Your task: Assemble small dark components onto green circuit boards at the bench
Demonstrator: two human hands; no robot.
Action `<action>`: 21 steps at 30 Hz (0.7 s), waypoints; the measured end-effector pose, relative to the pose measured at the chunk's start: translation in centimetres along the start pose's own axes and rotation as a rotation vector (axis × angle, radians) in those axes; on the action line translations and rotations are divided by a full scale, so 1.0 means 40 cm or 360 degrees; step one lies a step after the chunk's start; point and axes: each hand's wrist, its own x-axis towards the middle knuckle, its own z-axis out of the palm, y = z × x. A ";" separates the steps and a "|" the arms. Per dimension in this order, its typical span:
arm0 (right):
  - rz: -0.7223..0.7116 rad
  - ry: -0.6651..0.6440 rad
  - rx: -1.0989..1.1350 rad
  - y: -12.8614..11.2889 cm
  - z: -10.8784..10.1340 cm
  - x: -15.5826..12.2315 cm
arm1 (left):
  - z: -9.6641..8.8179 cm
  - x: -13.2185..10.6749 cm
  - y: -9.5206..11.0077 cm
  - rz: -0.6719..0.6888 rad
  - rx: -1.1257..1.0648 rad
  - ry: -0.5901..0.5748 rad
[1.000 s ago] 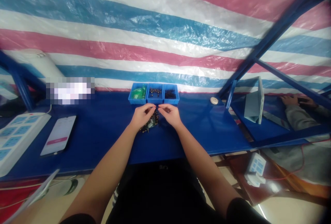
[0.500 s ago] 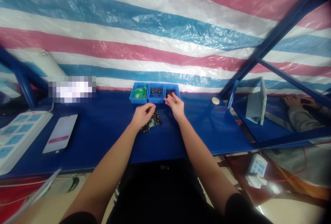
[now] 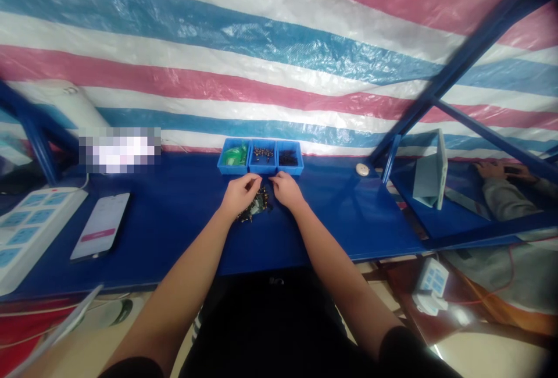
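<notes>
My left hand (image 3: 239, 195) and my right hand (image 3: 284, 190) rest on the blue tabletop (image 3: 349, 221), fingertips close together. Both are curled, and whatever lies in their fingers is too small to see. Just below them lies a loose pile of small dark metal parts (image 3: 257, 208) with a greenish piece in it. Behind my hands stands a row of three joined blue bins (image 3: 261, 157). The left bin holds a green bag (image 3: 233, 156), the middle one (image 3: 263, 156) small brass-coloured parts, and the right one (image 3: 288, 158) dark parts.
A smartphone (image 3: 100, 227) and a power strip (image 3: 30, 232) lie on the table's left side. A striped tarpaulin (image 3: 261, 64) hangs behind the table. Blue steel struts (image 3: 471, 64) cross at right, beyond which a co-worker's hands (image 3: 497, 171) appear past a pale blue folder (image 3: 429, 171).
My right hand has come back from the right bin to beside my left hand, above the pile. My left hand has barely moved.
</notes>
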 end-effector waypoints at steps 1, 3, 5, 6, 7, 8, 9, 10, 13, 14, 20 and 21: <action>0.0021 -0.0010 -0.0036 0.000 -0.002 0.000 | 0.000 0.000 -0.001 -0.0005 0.0004 -0.0002; 0.0079 -0.0004 -0.0085 0.003 -0.007 -0.003 | 0.000 0.000 -0.002 -0.0006 0.0009 -0.0013; 0.0143 0.0021 -0.0110 0.011 -0.013 -0.005 | -0.001 0.000 -0.001 0.0000 0.0011 -0.0024; 0.0169 0.0030 -0.0113 0.015 -0.016 -0.006 | -0.001 -0.001 -0.001 0.0000 0.0010 -0.0027; 0.0184 0.0033 -0.0113 0.019 -0.017 -0.007 | -0.002 -0.001 0.000 -0.0003 0.0008 -0.0030; 0.0191 0.0029 -0.0109 0.023 -0.018 -0.007 | -0.003 -0.001 0.000 -0.0007 0.0005 -0.0034; 0.0191 0.0021 -0.0104 0.026 -0.019 -0.006 | -0.003 -0.001 0.001 -0.0012 0.0002 -0.0037; 0.0187 0.0013 -0.0097 0.028 -0.018 -0.006 | -0.003 -0.001 0.001 -0.0016 0.0000 -0.0041; 0.0199 0.0041 -0.0066 0.029 -0.017 -0.007 | -0.003 -0.001 0.002 -0.0031 -0.0005 -0.0045; 0.0208 0.0059 -0.0056 0.029 -0.016 -0.007 | -0.003 -0.001 0.002 -0.0036 -0.0007 -0.0045; 0.0194 0.0110 -0.0066 0.026 -0.011 -0.008 | -0.002 -0.001 0.002 -0.0034 -0.0012 -0.0038; 0.0202 0.0120 -0.0065 0.026 -0.009 -0.007 | -0.003 -0.001 0.003 -0.0037 -0.0008 -0.0045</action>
